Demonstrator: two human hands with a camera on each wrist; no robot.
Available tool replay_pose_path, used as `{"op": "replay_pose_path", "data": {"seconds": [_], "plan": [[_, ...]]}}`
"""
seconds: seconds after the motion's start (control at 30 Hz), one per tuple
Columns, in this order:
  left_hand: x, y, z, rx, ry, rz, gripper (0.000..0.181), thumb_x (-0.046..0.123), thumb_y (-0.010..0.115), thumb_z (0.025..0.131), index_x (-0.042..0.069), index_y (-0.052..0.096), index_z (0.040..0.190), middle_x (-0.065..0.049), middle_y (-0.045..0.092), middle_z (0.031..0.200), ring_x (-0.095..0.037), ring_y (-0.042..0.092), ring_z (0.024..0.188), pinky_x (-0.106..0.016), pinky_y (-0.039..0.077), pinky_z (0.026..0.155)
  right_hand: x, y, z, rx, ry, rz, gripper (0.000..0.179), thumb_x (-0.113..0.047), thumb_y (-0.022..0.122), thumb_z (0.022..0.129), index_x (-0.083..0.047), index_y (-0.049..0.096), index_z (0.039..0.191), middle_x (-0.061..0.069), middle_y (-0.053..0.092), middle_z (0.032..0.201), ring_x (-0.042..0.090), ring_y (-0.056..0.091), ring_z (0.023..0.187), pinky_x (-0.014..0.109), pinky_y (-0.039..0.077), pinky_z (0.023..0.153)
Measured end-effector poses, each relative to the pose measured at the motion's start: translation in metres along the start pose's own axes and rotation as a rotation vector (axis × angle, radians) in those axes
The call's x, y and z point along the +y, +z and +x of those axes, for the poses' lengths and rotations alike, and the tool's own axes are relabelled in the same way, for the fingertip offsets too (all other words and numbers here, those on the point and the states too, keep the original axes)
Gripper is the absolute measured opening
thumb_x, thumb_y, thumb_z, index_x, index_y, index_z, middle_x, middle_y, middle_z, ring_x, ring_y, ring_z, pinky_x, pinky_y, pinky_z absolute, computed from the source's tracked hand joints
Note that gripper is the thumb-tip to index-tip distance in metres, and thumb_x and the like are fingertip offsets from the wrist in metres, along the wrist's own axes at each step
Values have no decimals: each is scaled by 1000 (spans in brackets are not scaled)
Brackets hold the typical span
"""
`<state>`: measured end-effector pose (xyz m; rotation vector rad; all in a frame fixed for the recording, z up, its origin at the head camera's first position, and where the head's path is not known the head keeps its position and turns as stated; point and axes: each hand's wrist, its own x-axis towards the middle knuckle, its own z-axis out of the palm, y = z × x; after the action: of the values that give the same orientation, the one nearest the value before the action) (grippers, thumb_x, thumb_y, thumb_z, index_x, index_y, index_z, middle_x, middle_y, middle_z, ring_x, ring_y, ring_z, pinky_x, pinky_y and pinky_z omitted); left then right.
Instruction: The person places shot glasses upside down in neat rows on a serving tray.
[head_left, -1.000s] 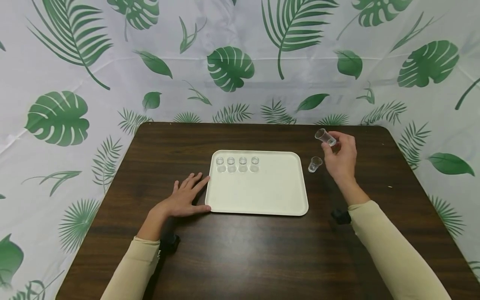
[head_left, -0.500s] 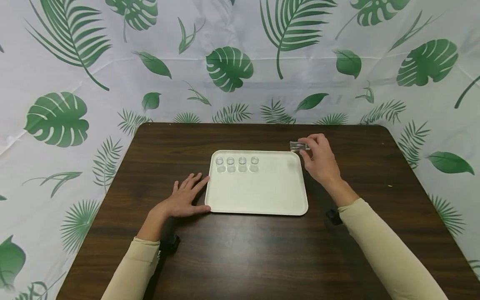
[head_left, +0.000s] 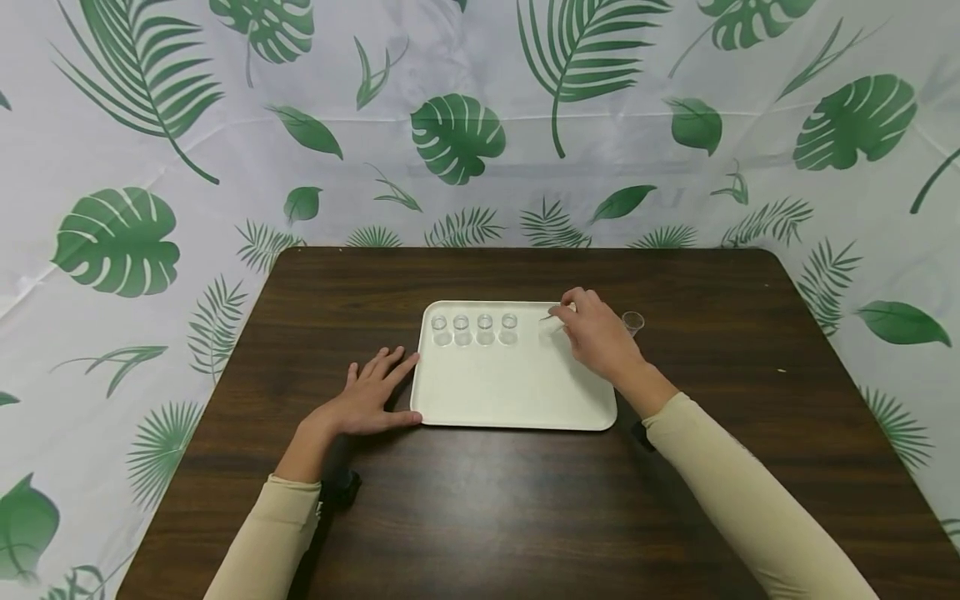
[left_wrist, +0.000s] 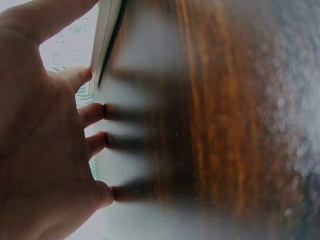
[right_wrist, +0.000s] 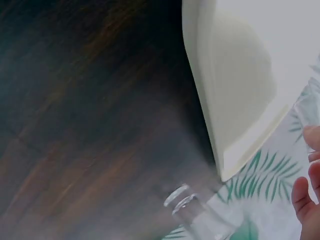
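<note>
My right hand [head_left: 596, 337] pinches a small clear shot glass [right_wrist: 309, 106] over the right back part of a cream tray [head_left: 510, 383]. Fingers hide much of that glass in the head view. Several matching shot glasses [head_left: 485, 327] stand in a row along the tray's back left. My left hand [head_left: 371, 398] lies with spread fingers at the tray's left edge, thumb and forefinger touching the rim. Its other fingertips [left_wrist: 97, 142] rest on the table. Just off the tray's right side, another shot glass [head_left: 633, 321] stands upright, partly behind my right hand.
A dark wood-grain table [head_left: 480, 508] carries the tray near its middle. Behind it hangs a white cloth [head_left: 360, 167] printed with green leaves. Dark wrist cameras [head_left: 345, 487] sit under both forearms.
My right hand has carried its shot glass leftward from the table's right side to over the tray, tilting it on the way. The left hand has kept its place.
</note>
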<state>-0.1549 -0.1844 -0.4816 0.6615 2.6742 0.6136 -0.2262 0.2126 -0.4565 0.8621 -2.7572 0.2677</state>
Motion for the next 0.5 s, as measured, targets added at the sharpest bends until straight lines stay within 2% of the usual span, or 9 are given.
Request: {"op": "replay_pose_path", "data": {"seconds": [0.2,0.37,0.5], "plan": [[0,0,1,4,2,1,96,59,64,87,19,16,159,-17,11,163,-40,1,148,-74,-2,105,-8,8,8,-54,-104,-134,31,6,63,91,-5,65,121,15,49,120,30,47,96,40,45,72],[-1,1,0,5,3,4,96,59,64,87,19,17,159,-17,11,163,-40,2,148,-74,-2,105,-12,15,13,-61,-187,-224,29,7,65,88,-5,64,115,15,49,117,31,47,97,42,47,73],[-1,1,0,8,5,2,96,59,65,87,19,17,159,-17,11,163,-41,2,148,-73,-2,105,-15,17,16,-57,-234,-271,24,4,64,90,-4,65,113,15,49,116,32,48,99,44,47,74]]}}
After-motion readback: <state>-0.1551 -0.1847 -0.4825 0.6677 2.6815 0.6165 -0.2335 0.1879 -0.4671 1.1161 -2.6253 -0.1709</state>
